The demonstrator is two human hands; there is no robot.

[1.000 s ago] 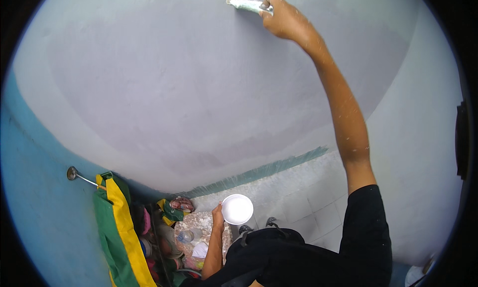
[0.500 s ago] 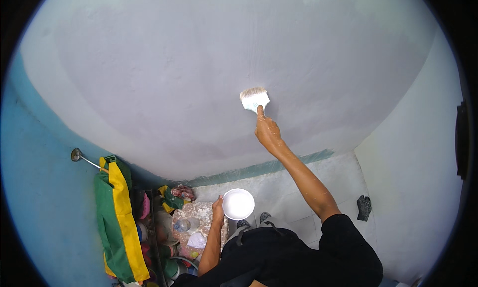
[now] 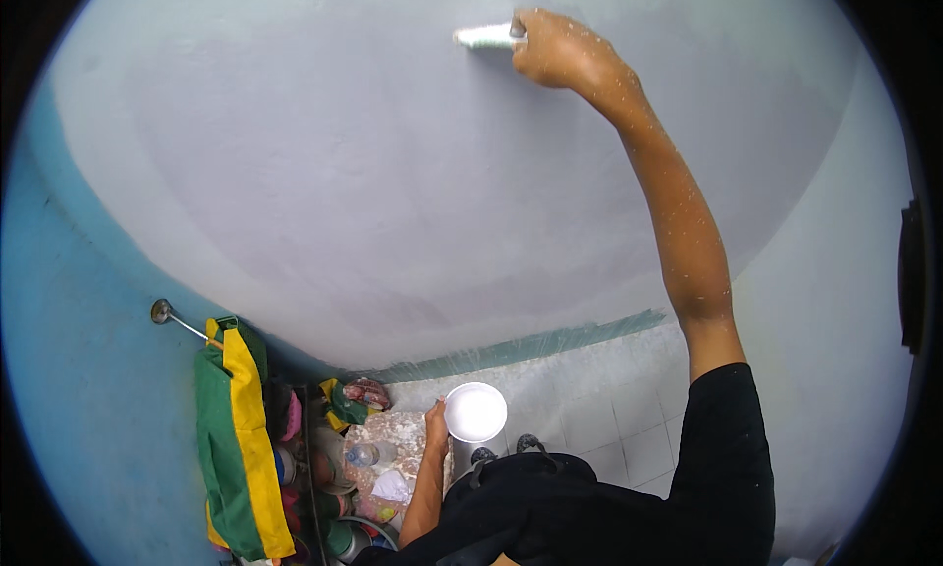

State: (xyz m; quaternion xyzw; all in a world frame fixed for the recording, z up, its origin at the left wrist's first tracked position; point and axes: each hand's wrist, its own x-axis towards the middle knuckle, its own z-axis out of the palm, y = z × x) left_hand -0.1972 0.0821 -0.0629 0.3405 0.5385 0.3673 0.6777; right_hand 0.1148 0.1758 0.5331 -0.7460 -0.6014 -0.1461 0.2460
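My right hand (image 3: 570, 50) is closed round the handle of a wide paintbrush (image 3: 488, 37), raised high against the wall (image 3: 373, 163). Edge-on to me, the brush points left, and its bristle end is at the painted surface. Pale lilac-grey paint covers the middle of this wall, with lighter whitish-green patches toward the top. Low down, my left hand (image 3: 437, 428) grips the rim of a round white bowl (image 3: 476, 413) of white paint. Paint specks dot my right forearm.
On the left, a green and yellow bag (image 3: 231, 438) hangs near a ladle (image 3: 162, 312) by the blue wall (image 3: 79, 369). A paint-spotted surface (image 3: 398, 433) holds a clear bottle (image 3: 362, 455). Pots and containers crowd beside it. Tiled floor (image 3: 599, 419) lies below.
My right hand has moved up the wall with the paintbrush, which has turned from bristles-up to pointing left. My left hand and the bowl stay nearly in place.
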